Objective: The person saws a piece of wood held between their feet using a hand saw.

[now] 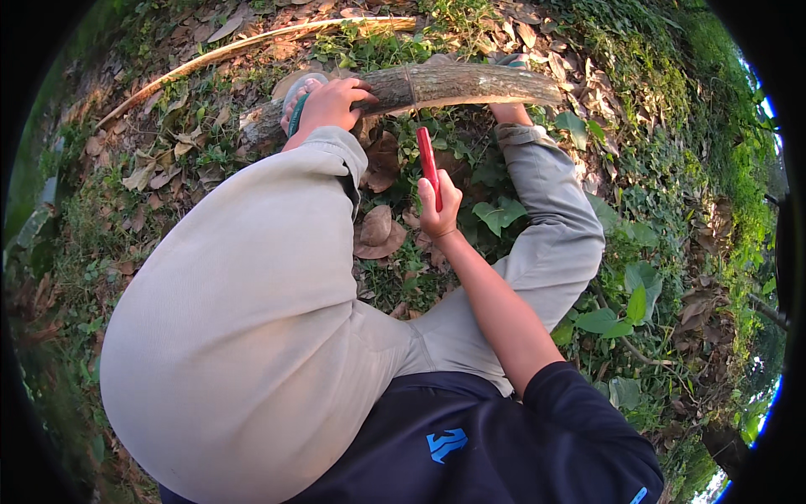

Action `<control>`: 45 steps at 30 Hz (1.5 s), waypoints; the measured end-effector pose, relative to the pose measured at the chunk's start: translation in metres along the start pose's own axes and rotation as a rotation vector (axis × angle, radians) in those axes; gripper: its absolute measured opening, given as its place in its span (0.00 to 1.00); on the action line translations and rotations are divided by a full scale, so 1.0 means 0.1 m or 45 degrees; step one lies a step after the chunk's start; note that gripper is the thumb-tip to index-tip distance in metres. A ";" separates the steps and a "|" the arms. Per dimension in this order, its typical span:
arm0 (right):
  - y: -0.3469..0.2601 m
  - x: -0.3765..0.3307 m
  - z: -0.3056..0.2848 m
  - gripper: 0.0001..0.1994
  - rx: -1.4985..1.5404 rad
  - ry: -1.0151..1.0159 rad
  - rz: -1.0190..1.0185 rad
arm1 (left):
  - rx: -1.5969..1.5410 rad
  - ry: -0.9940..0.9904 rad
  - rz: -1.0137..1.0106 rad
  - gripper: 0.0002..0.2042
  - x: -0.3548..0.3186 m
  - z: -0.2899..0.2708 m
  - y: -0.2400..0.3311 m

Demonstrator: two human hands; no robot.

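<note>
Navy cloth of the person's shirt point(470, 445) fills the lower edge of the view, and pale grey trousers point(243, 336) spread out from it, the left knee raised large and close, the right leg bent out to the side. From the dark short sleeve the right forearm runs up and inward to the right hand point(438, 210), which sits between the two legs. Its fingers are curled tight around the lower end of a red handle point(428, 164); the handle stands nearly upright from the fist and points toward the log. What lies at the far end of the handle cannot be made out against the bark and leaves.

Under and around that hand the ground point(395, 277) is covered with dry brown leaves and small green plants.

Farther out, the left hand point(332, 102) reaches past the raised knee and rests on the log, fingers bent over its top near the left end, gripping the bark. Just beside this hand a foot in a green-strapped sandal point(298, 97) is set against the same log.

Beyond the hands, the log point(453, 84), grey-brown and rough, lies across the view, its right end near the cuff of the right trouser leg. Beyond it, a long pale curved stick point(252, 42) lies on the leaf litter, well apart from both hands.
</note>
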State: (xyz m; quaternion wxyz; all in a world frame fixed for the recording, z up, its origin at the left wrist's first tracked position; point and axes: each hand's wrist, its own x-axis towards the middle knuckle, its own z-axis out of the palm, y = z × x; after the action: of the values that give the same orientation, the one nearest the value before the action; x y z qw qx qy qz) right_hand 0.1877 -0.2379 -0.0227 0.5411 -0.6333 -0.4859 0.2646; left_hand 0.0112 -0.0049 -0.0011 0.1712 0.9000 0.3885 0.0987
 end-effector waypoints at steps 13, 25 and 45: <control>-0.69 2.27 0.13 0.22 0.017 0.021 0.763 | -0.117 0.026 0.041 0.16 0.05 -0.03 0.05; -0.41 -0.04 0.10 0.13 0.294 0.187 0.295 | -0.004 0.021 -0.006 0.18 -0.02 -0.05 0.02; -0.36 0.61 -0.04 0.14 0.614 0.060 0.345 | -0.012 -0.005 -0.060 0.19 0.03 -0.10 0.07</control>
State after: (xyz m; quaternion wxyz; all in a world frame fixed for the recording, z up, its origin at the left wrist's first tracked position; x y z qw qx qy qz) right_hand 0.2026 -0.1868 0.0237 0.6470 -0.5516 -0.3071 0.4276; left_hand 0.0151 -0.0046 0.0106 0.1784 0.8900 0.4087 0.0947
